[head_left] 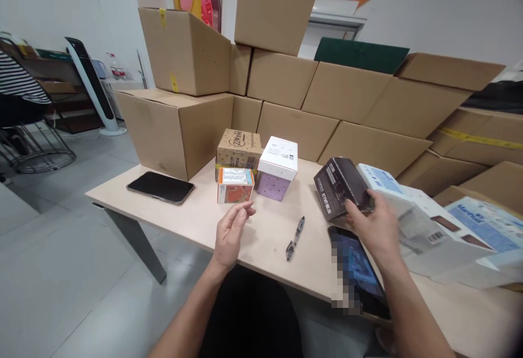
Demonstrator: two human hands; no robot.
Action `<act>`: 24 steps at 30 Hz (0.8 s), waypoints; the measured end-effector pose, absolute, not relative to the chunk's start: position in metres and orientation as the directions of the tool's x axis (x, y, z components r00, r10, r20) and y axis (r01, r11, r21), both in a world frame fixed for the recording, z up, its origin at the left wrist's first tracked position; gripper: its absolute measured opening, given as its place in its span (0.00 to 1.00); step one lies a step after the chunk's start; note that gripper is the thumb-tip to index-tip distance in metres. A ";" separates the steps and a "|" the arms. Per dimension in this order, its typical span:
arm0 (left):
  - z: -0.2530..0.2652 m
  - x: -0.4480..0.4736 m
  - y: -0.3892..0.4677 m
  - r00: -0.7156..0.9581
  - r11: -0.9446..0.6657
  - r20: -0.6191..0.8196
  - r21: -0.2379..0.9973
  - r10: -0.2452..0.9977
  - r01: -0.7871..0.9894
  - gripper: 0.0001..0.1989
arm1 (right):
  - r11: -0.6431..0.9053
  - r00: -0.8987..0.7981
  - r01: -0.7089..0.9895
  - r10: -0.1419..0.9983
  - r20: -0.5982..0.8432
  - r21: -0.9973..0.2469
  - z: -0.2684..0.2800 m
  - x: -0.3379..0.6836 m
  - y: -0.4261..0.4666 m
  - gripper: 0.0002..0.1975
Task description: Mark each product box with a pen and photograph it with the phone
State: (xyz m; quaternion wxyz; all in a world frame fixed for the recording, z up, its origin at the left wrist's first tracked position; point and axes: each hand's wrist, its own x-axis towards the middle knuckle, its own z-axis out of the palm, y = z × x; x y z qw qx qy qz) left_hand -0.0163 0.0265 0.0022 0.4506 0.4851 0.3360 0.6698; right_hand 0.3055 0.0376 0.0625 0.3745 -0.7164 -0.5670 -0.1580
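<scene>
Black box (pixel 335 188) is gripped by outstretched right hand (pixel 379 227), left hand (pixel 229 236) loosely open

Pen (pixel 296 238) on the table (pixel 267 243) between phone (pixel 160 187), left, and — probably — tablet (pixel 364 271), right; box (pixel 339 186) beyond tablet, cartons (pixel 296 126) farther behind.

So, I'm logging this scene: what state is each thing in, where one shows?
Black box: tilted, held
Right grip: holding that box
Left grip: empty
Phone: flat, screen dark
Tablet: flat, screen lit
Pen: lying down, tip unclear
Orange box: closed
Purple box: white lid on
Brown box: closed
Cartons: stacked
Fan: upright, running unclear
</scene>
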 end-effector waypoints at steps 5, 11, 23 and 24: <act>0.003 -0.017 0.026 -0.117 -0.362 0.343 0.900 0.932 -0.243 0.19 | -0.256 0.345 0.938 0.747 0.568 -0.233 0.087 0.278 0.035 0.31; 0.005 -0.017 0.026 -0.116 -0.342 0.323 0.910 0.939 -0.233 0.20 | 0.048 -0.112 0.992 0.747 0.655 0.115 0.115 0.218 0.031 0.24; 0.006 -0.019 0.029 -0.106 -0.316 0.299 0.922 0.948 -0.224 0.21 | 0.286 -0.321 0.944 0.679 0.661 0.165 0.101 0.186 0.048 0.23; 0.005 -0.019 0.030 -0.102 -0.305 0.288 0.917 0.952 -0.256 0.21 | 0.304 -0.321 0.938 0.590 0.741 0.164 0.097 0.188 0.030 0.23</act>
